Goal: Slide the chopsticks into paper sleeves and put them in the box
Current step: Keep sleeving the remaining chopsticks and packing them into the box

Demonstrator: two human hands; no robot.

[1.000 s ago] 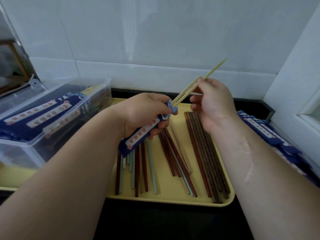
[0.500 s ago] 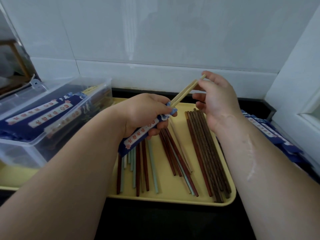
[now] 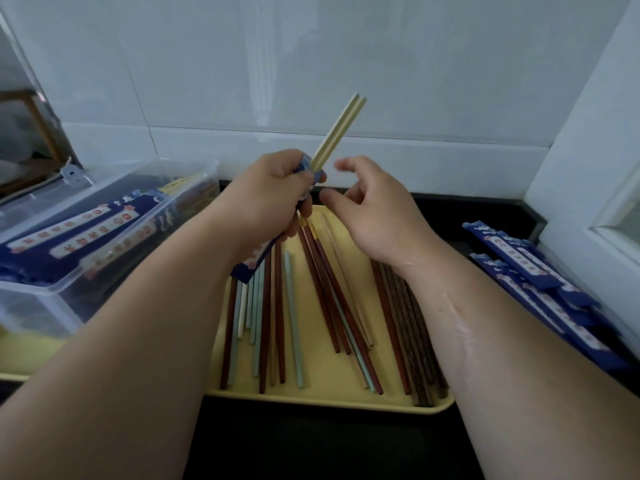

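Centre: left hand (image 3: pixel 273 199) gripping a blue paper sleeve (image 3: pixel 246 270) with a pale chopstick pair (image 3: pixel 337 133) partly inserted, free ends pointing toward 1 o'clock; right hand (image 3: pixel 374 209) just beside at its 3 o'clock, fingers loosely curled, holding nothing. Toward 6 o'clock, on a yellow tray (image 3: pixel 322 394) on the dark counter (image 3: pixel 311 445): loose chopsticks (image 3: pixel 322 289) (red-brown, dark brown, pale green). At 9 o'clock, clear box (image 3: pixel 41 306) with filled sleeves (image 3: pixel 79 233); at 3 o'clock, stacked spare sleeves (image 3: pixel 540 285).
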